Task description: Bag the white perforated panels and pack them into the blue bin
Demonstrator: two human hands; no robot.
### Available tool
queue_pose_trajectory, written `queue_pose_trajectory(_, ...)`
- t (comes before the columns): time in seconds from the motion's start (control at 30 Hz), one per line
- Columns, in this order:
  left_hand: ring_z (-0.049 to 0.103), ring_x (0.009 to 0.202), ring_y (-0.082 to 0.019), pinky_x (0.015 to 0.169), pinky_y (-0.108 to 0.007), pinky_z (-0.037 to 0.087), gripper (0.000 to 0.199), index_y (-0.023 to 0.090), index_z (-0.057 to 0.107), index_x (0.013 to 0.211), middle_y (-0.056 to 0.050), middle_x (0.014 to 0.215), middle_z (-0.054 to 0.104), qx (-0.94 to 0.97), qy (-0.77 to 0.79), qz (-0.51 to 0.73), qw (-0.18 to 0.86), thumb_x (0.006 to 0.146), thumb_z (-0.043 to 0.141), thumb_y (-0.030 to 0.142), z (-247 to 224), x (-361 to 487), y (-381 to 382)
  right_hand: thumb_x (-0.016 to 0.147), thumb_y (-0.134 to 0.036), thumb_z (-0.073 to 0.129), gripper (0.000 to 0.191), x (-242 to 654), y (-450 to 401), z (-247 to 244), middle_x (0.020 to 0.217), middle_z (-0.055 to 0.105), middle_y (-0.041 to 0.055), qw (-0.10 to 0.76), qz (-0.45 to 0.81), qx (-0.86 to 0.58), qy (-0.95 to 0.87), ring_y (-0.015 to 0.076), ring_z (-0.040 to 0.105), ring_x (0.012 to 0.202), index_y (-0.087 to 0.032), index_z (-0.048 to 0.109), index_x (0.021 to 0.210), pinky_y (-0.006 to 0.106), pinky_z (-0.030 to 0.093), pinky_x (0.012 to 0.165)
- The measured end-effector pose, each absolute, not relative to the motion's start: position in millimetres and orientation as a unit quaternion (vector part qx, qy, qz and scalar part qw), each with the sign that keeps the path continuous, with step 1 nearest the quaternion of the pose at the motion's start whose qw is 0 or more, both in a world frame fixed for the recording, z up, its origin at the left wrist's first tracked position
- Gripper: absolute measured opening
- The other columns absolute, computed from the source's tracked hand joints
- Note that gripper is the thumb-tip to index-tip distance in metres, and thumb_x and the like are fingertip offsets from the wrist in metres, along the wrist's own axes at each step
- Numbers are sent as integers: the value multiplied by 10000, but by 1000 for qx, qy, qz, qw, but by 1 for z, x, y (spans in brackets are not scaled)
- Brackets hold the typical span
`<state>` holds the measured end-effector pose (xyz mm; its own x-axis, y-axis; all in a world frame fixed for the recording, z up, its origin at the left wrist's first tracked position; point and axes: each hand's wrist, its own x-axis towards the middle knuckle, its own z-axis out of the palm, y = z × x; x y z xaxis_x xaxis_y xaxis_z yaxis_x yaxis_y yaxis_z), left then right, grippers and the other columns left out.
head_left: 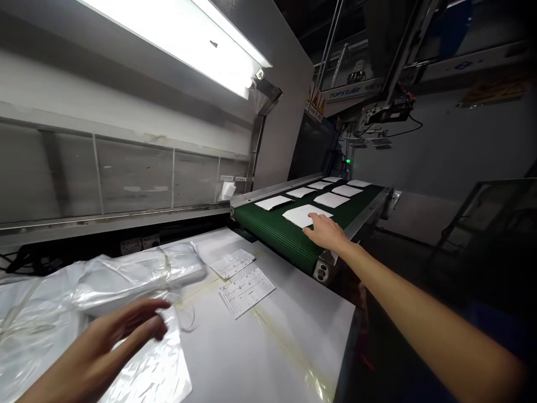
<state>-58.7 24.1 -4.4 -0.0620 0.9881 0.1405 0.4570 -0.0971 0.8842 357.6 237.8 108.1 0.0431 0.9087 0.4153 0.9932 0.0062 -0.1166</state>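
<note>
My right hand [327, 232] reaches over the near end of the green conveyor belt [272, 226]. Its fingertips rest on a thin white plastic panel [300, 214], with the thumb apart at the near edge; the panel lies flat on the belt. At the lower left, my left hand [119, 333] hovers with bent fingers and a gap between thumb and forefinger, nothing visible in it. Beneath it is a shiny, crinkled white sheet or wrapped stack [168, 364]. Two white panels with raised detail, a nearer one [247, 292] and a farther one [232, 263], lie on the white tabletop [285, 341].
Bundles wrapped in clear plastic [138, 274] lie along the table's left side. Several more white panels [331, 199] sit farther up the belt, between metal side rails [369, 210]. A bright tube light [180, 39] hangs overhead. A robot arm head [386, 112] stands beyond the belt.
</note>
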Motion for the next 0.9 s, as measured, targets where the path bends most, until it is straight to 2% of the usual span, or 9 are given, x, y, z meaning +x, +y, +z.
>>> queue_pose_trajectory(0.1, 612, 1012, -257, 881, -366, 487, 449, 205, 579, 1156, -74, 1069, 673, 703, 512, 378, 317, 824, 497, 495, 32, -4, 119, 854, -415, 540, 503, 382, 285, 115, 1332, 435, 104, 139, -120, -715, -675, 288, 440, 1189, -196, 420, 1291, 535, 351, 967)
queue_pose_trajectory(0.2, 641, 944, -217, 801, -291, 513, 402, 169, 601, 1107, -83, 1048, 683, 771, 485, 373, 179, 854, 450, 442, 53, 53, 229, 768, -592, 552, 738, 398, 327, 117, 1383, 388, 143, 89, -106, -719, -681, 338, 387, 1238, -197, 347, 1356, 536, 329, 972)
queue_pose_trajectory(0.3, 608, 1016, -208, 872, -272, 465, 386, 167, 571, 1152, -81, 1110, 660, 776, 481, 387, 128, 861, 451, 390, 60, 110, 329, 609, -772, 533, 990, 410, 354, 113, 1366, 411, 198, 53, -94, -719, -687, 386, 414, 1212, -155, 359, 1363, 484, 369, 926)
queue_pose_trajectory(0.37, 556, 1100, -228, 938, -303, 413, 397, 178, 548, 1182, -88, 1191, 616, 773, 486, 396, 100, 861, 455, 391, 61, 145, 380, 572, -821, 490, 1037, 417, 361, 109, 1325, 456, 213, 39, -100, -715, -691, 384, 471, 1159, -136, 392, 1345, 446, 401, 875)
queue_pose_trajectory(0.5, 409, 1252, -261, 1023, -357, 312, 538, 196, 446, 1288, -102, 1368, 464, 759, 508, 398, 80, 813, 537, 431, 58, 195, 442, 637, -791, 452, 856, 419, 358, 107, 1166, 596, 158, 35, -142, -683, -715, 339, 567, 1017, -185, 509, 1239, 394, 419, 795)
queue_pose_trajectory(0.63, 551, 1082, -304, 916, -412, 396, 375, 201, 607, 1070, -128, 1149, 628, 736, 549, 383, 99, 768, 596, 423, 58, 211, 464, 867, -590, 231, 579, 411, 348, 114, 1086, 629, 127, 90, -217, -654, -719, 300, 583, 949, -192, 564, 1125, 363, 394, 751)
queue_pose_trajectory(0.73, 570, 1033, -301, 888, -413, 397, 329, 190, 628, 968, -142, 1040, 658, 703, 564, 423, 93, 848, 467, 450, 70, 201, 462, 919, -476, 115, 572, 409, 344, 118, 1068, 627, 134, 150, -260, -641, -706, 280, 581, 924, -172, 573, 1076, 343, 374, 728)
queue_pose_trajectory(0.83, 515, 1096, -308, 925, -423, 352, 450, 175, 595, 967, -159, 1083, 621, 656, 569, 489, 84, 896, 303, 510, 96, 175, 447, 923, -492, 124, 573, 411, 344, 115, 1012, 649, 130, 200, -279, -634, -693, 269, 595, 866, -180, 591, 1036, 332, 365, 694)
queue_pose_trajectory(0.9, 489, 1123, -301, 925, -395, 359, 479, 165, 580, 915, -151, 1094, 606, 626, 569, 524, 98, 888, 288, 544, 114, 146, 426, 915, -521, 191, 544, 412, 343, 113, 983, 665, 128, 231, -281, -627, -689, 270, 606, 839, -184, 606, 1019, 329, 366, 674)
